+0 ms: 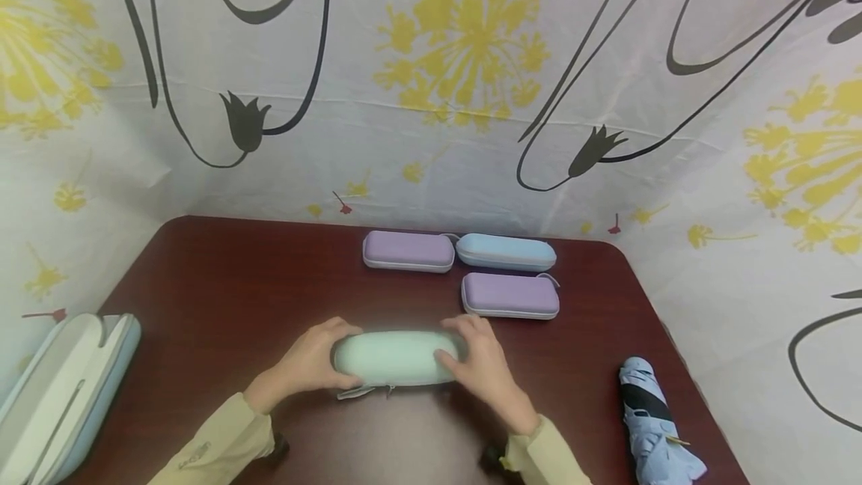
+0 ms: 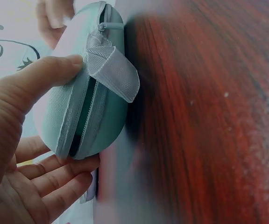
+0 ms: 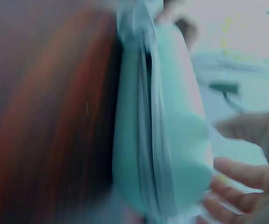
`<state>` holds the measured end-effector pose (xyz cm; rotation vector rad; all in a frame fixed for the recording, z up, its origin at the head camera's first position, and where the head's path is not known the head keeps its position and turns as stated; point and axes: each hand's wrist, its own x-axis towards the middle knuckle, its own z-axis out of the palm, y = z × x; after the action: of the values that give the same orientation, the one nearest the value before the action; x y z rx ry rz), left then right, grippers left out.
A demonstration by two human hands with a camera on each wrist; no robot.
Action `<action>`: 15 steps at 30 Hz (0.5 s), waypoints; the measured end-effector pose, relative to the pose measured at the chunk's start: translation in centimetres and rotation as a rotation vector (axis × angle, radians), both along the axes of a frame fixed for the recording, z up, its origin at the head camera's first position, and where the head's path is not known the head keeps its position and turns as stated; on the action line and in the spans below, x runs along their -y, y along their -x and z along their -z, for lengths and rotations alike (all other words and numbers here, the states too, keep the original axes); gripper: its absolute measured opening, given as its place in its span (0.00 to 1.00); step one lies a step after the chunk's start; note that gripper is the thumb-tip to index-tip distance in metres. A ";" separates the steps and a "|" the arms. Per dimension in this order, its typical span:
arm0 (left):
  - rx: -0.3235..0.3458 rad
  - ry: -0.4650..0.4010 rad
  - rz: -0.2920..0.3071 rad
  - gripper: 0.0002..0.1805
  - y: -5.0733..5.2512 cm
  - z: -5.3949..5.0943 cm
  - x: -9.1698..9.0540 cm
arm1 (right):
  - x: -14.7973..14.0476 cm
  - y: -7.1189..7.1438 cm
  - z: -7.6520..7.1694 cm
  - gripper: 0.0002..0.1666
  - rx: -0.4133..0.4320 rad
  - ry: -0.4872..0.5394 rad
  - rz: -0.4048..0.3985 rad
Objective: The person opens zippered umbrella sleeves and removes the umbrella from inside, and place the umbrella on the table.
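A mint-green zip case (image 1: 397,358) lies on the table in the head view. The left hand (image 1: 313,358) holds its left end, thumb in front and fingers behind. Around the right end is the right hand (image 1: 481,365), fingers spread. In the left wrist view the thumb of the left hand (image 2: 27,116) presses the case (image 2: 60,112) beside a fabric tab (image 2: 116,72), and a dark gap shows between the zip edges. The right wrist view is blurred; there the right hand (image 3: 251,163) has its thumb apart from the case (image 3: 186,140).
Two purple cases (image 1: 408,251) (image 1: 510,295) and a light-blue case (image 1: 506,251) lie at the back of the dark red table (image 1: 236,275). At the left edge stands a large pale-blue and white case (image 1: 67,395). A folded blue umbrella (image 1: 653,425) lies at right.
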<state>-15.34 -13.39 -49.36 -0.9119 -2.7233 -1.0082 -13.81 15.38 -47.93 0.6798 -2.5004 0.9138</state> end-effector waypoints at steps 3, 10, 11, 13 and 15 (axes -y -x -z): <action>0.019 -0.042 0.028 0.35 0.0 0.2 0.3 | -1.6 0.6 0.2 0.24 0.185 -0.018 -0.059; 0.158 -0.210 0.081 0.31 0.6 1.1 1.4 | -3.8 1.1 1.0 0.23 0.417 0.065 -0.221; 0.192 -0.233 0.084 0.30 0.8 1.2 1.6 | -4.0 1.1 1.1 0.24 0.433 0.083 -0.244; 0.261 -0.279 0.090 0.30 1.1 1.3 1.9 | -4.4 1.0 1.2 0.27 0.458 0.114 -0.294; 0.328 -0.314 0.091 0.30 1.4 1.5 2.1 | -4.7 0.8 1.4 0.30 0.475 0.138 -0.345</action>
<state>-16.76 -15.52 -50.82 -0.8856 -2.6671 -1.6798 -14.60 20.08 -49.33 0.9605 -2.7284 1.5109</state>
